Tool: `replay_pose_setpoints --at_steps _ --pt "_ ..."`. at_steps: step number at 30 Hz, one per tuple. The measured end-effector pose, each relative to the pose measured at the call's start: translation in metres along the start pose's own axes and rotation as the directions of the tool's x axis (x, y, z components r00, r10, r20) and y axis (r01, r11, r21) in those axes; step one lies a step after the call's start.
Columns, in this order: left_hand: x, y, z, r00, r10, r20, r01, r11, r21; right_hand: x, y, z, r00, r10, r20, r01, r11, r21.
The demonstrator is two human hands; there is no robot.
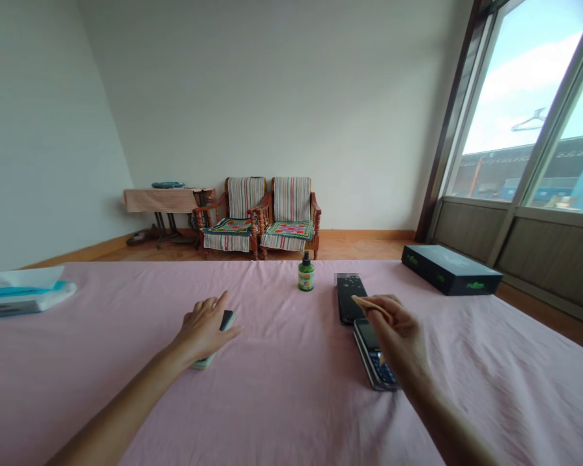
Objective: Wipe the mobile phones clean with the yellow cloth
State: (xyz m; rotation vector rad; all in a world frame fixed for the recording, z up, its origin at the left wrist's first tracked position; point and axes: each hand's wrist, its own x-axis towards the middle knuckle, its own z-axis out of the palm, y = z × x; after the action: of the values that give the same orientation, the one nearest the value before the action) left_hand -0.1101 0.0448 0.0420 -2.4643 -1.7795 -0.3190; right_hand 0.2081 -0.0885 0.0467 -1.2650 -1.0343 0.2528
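Pinching a tan strip (366, 303) in your right hand (402, 331), you seem midway: two phones, the keypad phone (368, 335) and the black phone (348, 304), lie near together at right, the slab (228, 319) apart at left. The strip's material is hard to tell. Your left hand (201, 325) spreads loosely over the slab. Farther out stand the bottle (306, 276) and box (451, 268).

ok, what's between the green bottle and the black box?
Head view: a flat black phone-like slab lies on the pink cloth between the green bottle and the black box.
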Motion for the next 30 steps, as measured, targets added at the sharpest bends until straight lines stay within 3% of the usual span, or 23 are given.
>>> replay_pose_setpoints --at_steps 3,5,10,19,21,23,27,30 --pt "-0.002 -0.021 0.0 0.997 -0.059 0.054 0.056 0.997 0.055 -0.017 -0.011 0.032 0.974 -0.112 0.198 0.113 0.994 0.006" --pt "-0.004 -0.026 0.001 0.993 -0.07 0.093 0.065 0.996 0.063 -0.029 -0.011 0.054 0.937 -0.123 0.326 0.132 0.991 -0.006" --pt "-0.007 -0.023 0.005 0.989 -0.083 0.119 0.074 0.995 0.074 -0.053 0.0 0.091 0.918 -0.068 0.391 0.095 0.994 -0.051" --pt "-0.015 0.001 -0.005 0.997 -0.08 0.018 0.078 0.994 0.07 -0.058 0.011 0.086 0.93 -0.112 0.349 0.132 0.991 -0.033" --pt "-0.02 0.017 -0.004 0.999 -0.025 0.026 0.026 0.998 -0.064 -0.057 0.013 0.084 0.937 -0.11 0.331 0.133 0.99 -0.046" --pt "-0.025 0.036 0.0 0.989 0.124 0.085 -0.096 0.954 -0.283 -0.056 0.015 0.083 0.937 -0.124 0.328 0.15 0.987 -0.056" --pt "-0.034 0.067 0.014 0.981 0.184 0.067 -0.152 0.93 -0.334 -0.057 0.02 0.081 0.919 -0.178 0.351 0.21 0.976 -0.056" --pt "-0.036 0.075 0.019 0.979 0.196 0.047 -0.168 0.923 -0.346 -0.06 0.023 0.079 0.907 -0.189 0.376 0.23 0.971 -0.068"
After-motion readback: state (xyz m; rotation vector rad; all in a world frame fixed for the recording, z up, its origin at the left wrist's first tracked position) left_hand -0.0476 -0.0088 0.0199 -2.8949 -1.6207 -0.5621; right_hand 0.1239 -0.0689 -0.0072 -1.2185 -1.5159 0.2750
